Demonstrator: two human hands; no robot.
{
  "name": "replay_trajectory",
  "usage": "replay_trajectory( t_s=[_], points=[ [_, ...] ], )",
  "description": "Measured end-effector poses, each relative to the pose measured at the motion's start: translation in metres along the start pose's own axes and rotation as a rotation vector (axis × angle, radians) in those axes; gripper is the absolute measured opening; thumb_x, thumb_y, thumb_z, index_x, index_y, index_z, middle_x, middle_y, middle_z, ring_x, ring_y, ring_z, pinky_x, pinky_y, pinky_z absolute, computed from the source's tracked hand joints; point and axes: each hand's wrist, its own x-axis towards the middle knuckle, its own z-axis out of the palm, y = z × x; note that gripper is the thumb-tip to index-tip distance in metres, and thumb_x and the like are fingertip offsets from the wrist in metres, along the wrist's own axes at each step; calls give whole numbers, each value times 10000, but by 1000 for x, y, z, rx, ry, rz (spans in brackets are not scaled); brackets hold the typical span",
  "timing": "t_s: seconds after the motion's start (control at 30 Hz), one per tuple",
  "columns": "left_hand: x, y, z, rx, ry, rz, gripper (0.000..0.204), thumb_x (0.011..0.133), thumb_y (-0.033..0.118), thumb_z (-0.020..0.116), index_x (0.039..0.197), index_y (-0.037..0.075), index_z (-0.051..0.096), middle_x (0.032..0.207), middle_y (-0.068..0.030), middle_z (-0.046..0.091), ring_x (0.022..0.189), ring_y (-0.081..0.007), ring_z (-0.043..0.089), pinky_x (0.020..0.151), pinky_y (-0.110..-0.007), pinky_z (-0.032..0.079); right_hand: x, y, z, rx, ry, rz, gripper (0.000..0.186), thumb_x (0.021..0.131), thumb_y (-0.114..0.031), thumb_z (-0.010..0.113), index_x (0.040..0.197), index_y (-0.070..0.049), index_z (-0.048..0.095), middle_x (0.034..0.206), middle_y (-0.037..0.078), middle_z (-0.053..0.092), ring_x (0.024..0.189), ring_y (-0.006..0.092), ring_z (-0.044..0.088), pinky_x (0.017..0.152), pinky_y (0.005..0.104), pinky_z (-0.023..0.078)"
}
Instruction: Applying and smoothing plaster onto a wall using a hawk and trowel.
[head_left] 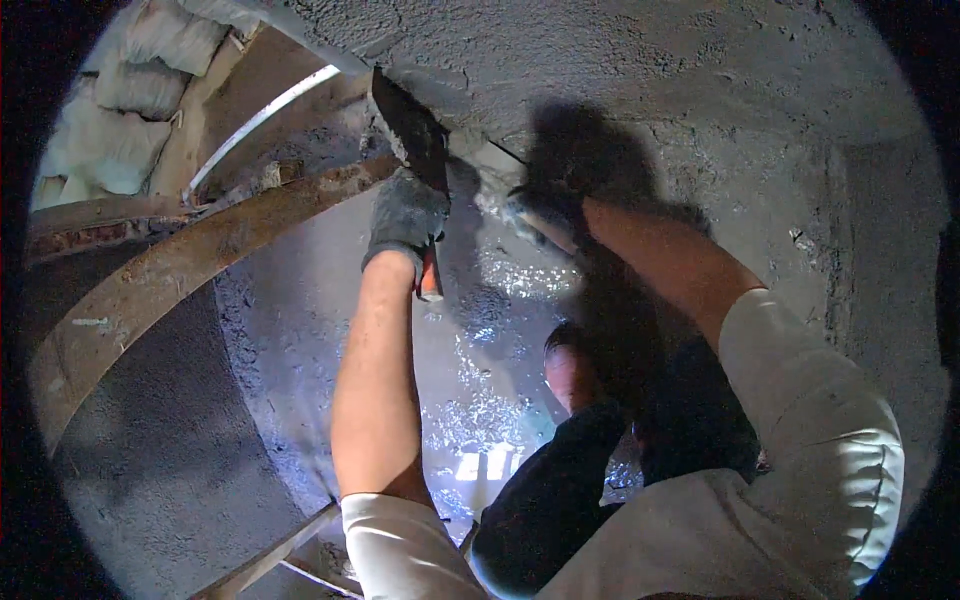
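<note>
My left hand (pixel 408 215), in a dark grey glove, grips the red handle of a mortar-smeared dark blade tool (pixel 408 120), its blade raised toward the rough cement surface (pixel 660 60). My right hand (pixel 540 215), also gloved and partly in shadow, is closed on a second tool, whose thin edge (pixel 505 150) shows beside wet grey mortar (pixel 485 175) near the first blade. The right tool's shape is hard to make out.
A rusty beam (pixel 200 260) crosses the left, with a white rod (pixel 260 120) and pale bags (pixel 150 90) behind it. A wooden bar (pixel 270 560) lies at lower left. Wet cement (pixel 470 350) shines around my leg and foot (pixel 570 370).
</note>
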Motion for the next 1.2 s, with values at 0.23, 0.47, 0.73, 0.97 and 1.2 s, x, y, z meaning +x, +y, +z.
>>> replay_trajectory(
  t_s=[0.23, 0.47, 0.73, 0.97, 1.2],
  points=[
    [-3, 17, -2, -37, -2, -21, 268, 745, 219, 564, 921, 28, 629, 866, -237, 620, 881, -402, 584, 727, -455, 462, -108, -17, -24, 212, 46, 7, 258, 921, -167, 410, 1093, -22, 537, 942, 105, 593, 757, 177, 567, 679, 324, 495],
    [-13, 11, -8, 2, 60, -61, 274, 733, 174, 555, 954, 27, 622, 927, -246, 610, 927, -406, 574, 773, -445, 461, -164, -55, -23, 391, 38, 31, 326, 931, -143, 399, 1204, -5, 509, 1086, 147, 601, 909, 192, 594, 801, 339, 517],
    [-4, 20, 1, 44, 52, 54, 265, 745, 189, 536, 913, 11, 638, 942, -252, 608, 925, -410, 577, 793, -451, 461, -108, -108, -58, -992, -10, -255, 302, 866, -165, 527, 1146, -57, 559, 1047, 111, 613, 882, 183, 576, 820, 323, 470],
    [-8, 12, -5, 53, 108, 22, 298, 732, 224, 562, 902, -3, 654, 925, -267, 602, 930, -404, 582, 791, -442, 469, -136, -62, -22, -805, 23, -114, 333, 896, -205, 497, 1169, -16, 522, 1083, 93, 599, 937, 155, 580, 838, 324, 479],
    [-14, 24, -4, -35, 101, -50, 299, 729, 242, 572, 883, 0, 658, 926, -256, 601, 931, -405, 579, 790, -445, 464, -69, -30, -55, -1102, 307, -828, 396, 834, -198, 537, 1182, -12, 510, 979, 182, 605, 876, 291, 583, 773, 396, 471]
  ],
)
